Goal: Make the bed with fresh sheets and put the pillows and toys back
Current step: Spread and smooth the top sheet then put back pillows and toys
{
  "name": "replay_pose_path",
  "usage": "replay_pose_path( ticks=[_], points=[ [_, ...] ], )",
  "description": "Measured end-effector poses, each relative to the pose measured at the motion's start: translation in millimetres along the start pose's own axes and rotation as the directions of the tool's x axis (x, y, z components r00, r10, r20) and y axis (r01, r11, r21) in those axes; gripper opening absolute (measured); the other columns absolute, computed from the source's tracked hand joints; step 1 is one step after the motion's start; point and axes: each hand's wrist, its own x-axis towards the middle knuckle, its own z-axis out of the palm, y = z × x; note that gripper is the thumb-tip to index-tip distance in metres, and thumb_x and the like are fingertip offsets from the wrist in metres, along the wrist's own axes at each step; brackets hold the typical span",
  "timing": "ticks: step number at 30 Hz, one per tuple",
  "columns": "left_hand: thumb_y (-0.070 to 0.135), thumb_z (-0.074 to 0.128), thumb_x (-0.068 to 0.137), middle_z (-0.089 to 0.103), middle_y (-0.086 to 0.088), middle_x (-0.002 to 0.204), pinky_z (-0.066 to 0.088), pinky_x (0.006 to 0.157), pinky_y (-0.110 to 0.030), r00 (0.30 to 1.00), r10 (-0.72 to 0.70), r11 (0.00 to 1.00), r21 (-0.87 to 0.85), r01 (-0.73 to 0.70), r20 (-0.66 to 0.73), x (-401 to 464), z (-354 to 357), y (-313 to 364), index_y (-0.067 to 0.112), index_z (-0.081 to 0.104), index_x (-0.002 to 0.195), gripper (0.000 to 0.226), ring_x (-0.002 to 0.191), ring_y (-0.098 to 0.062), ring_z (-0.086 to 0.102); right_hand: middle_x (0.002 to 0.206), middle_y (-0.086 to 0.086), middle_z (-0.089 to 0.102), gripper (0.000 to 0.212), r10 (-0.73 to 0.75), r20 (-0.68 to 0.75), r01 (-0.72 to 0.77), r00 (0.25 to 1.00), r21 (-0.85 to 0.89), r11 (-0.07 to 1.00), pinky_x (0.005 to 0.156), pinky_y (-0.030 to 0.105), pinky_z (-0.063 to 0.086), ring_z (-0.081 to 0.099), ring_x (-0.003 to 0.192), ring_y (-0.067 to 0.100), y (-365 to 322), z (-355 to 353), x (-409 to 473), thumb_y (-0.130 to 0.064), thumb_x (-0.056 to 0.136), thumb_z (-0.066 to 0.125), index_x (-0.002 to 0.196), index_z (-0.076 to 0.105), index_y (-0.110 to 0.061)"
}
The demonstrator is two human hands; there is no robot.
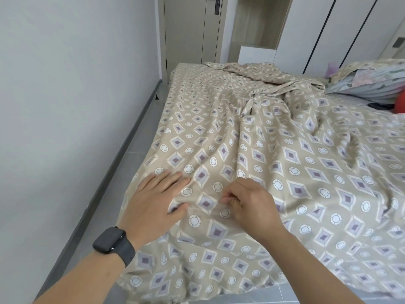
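Two hands on the sheet [285,172], near corner of the bed [175,73]. Right hand [252,205]: fingers [228,200] curled in, tips pinching a small fold of the cloth, knuckles up. Left hand [155,200]: fingers [173,178] straight and close together, laid flat on the cloth, thumb tucked against a raised fold just beside the right hand's pinch. Dark smartwatch [114,240] on the left wrist, both forearms bare.

Sheet is beige with grey-purple diamonds and white rings. It covers most of the mattress, heavily wrinkled, creases running from the hands toward a twisted bunch near the middle far side. Near edge hangs over the bed's front and left side toward the tiled floor [122,163]. Far end of the sheet is rumpled in a heap at the top of the bed.

Far right on the bed: pile of bedding [368,84], a piece in the same beige pattern over pale striped and floral fabric, possibly pillows, cannot tell. Red item [400,104] at the right edge, mostly cut off. Purple fluffy thing [332,68] behind the pile, blurred.

Left of the bed: narrow strip of floor, grey skirting, pale wall [65,84]. Beyond the bed: door [188,29] with dark handle lock, open wooden niche, white wardrobe fronts [328,29] with dark vertical lines.
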Motion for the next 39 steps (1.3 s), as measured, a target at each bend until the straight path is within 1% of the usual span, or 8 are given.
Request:
replay_pose_path(
  ticks=[4, 9, 14, 20, 26, 31, 35, 39],
  points=[
    [0.054, 0.050, 0.088, 0.048, 0.020, 0.148, 0.023, 0.121, -0.035, 0.999, -0.035, 0.999, 0.019, 0.035, -0.008, 1, -1, 6, 0.038, 0.051, 0.143, 0.057, 0.142, -0.009, 0.038, 0.080, -0.014, 0.061, 0.021, -0.020, 0.007, 0.020, 1.000, -0.041, 0.999, 0.060, 0.025, 0.039, 0.060, 0.073, 0.013, -1, 0, 3, -0.005, 0.078, 0.069, 0.079, 0.063, -0.024],
    [0.049, 0.051, 0.085, 0.046, 0.019, 0.149, 0.021, 0.120, -0.033, 1.000, -0.029, 0.999, 0.016, 0.029, 0.005, 1, 1, 18, 0.038, 0.051, 0.143, 0.058, 0.143, -0.011, 0.038, 0.098, -0.014, 0.059, 0.006, 0.004, 0.049, -0.004, 0.999, 0.004, 1.000, 0.064, 0.029, 0.040, 0.055, 0.089, 0.013, 4, -6, 3, -0.028, 0.093, 0.069, 0.098, 0.066, -0.025],
    [0.048, 0.054, 0.089, 0.045, 0.012, 0.151, 0.023, 0.118, -0.035, 0.999, 0.027, 0.999, 0.026, -0.028, 0.027, 4, 7, 36, 0.042, 0.052, 0.141, 0.053, 0.143, -0.012, 0.037, 0.097, -0.010, 0.057, 0.009, 0.032, 0.102, -0.023, 0.994, -0.093, 0.995, 0.058, 0.027, 0.030, 0.055, 0.092, 0.018, 2, -2, 7, -0.013, 0.091, 0.061, 0.092, 0.060, -0.022],
    [0.055, 0.047, 0.096, 0.044, 0.014, 0.152, 0.026, 0.117, -0.037, 0.999, 0.032, 0.999, 0.019, -0.032, 0.025, 6, 11, 31, 0.046, 0.051, 0.141, 0.045, 0.144, -0.011, 0.036, 0.107, -0.014, 0.054, 0.013, 0.125, -0.001, -0.124, 0.992, -0.116, 0.985, 0.077, 0.035, 0.044, 0.046, 0.096, 0.018, 23, -5, 12, -0.031, 0.100, 0.050, 0.108, 0.060, -0.030],
    [0.053, 0.048, 0.093, 0.047, 0.014, 0.150, 0.029, 0.116, -0.039, 0.999, 0.017, 1.000, 0.020, -0.018, 0.041, 7, 6, 39, 0.045, 0.055, 0.139, 0.047, 0.142, -0.011, 0.039, 0.094, -0.011, 0.052, 0.008, 0.132, 0.010, -0.129, 0.991, -0.128, 0.983, 0.058, 0.031, 0.041, 0.049, 0.091, 0.020, 27, -8, 18, -0.019, 0.097, 0.058, 0.092, 0.060, -0.025],
    [0.055, 0.048, 0.093, 0.040, 0.017, 0.155, 0.028, 0.116, -0.039, 0.996, 0.029, 0.998, 0.051, -0.033, 0.082, 9, 5, 39, 0.047, 0.047, 0.143, 0.051, 0.145, -0.009, 0.035, 0.087, -0.008, 0.053, 0.012, 0.079, 0.100, -0.069, 0.992, -0.104, 0.992, 0.060, 0.036, 0.042, 0.043, 0.087, 0.019, 25, -8, 13, -0.009, 0.088, 0.053, 0.082, 0.057, -0.019],
    [0.050, 0.054, 0.090, 0.042, 0.014, 0.154, 0.030, 0.115, -0.041, 0.995, 0.013, 0.999, 0.045, -0.017, 0.099, 9, 1, 43, 0.043, 0.051, 0.141, 0.052, 0.144, -0.011, 0.037, 0.090, -0.008, 0.054, 0.008, 0.073, 0.175, -0.059, 0.982, -0.086, 0.995, 0.065, 0.040, 0.047, 0.045, 0.089, 0.018, 22, -6, 7, -0.016, 0.090, 0.048, 0.087, 0.054, -0.020],
    [0.044, 0.051, 0.089, 0.033, 0.011, 0.160, 0.025, 0.118, -0.038, 0.989, 0.084, 0.994, 0.058, -0.092, 0.124, 14, 3, 55, 0.035, 0.046, 0.147, 0.059, 0.149, -0.011, 0.027, 0.095, -0.011, 0.053, 0.025, 0.073, 0.088, -0.069, 0.993, -0.047, 0.997, 0.077, 0.040, 0.047, 0.047, 0.092, 0.018, 27, -10, 9, -0.041, 0.100, 0.039, 0.095, 0.058, -0.025]
  ],
)
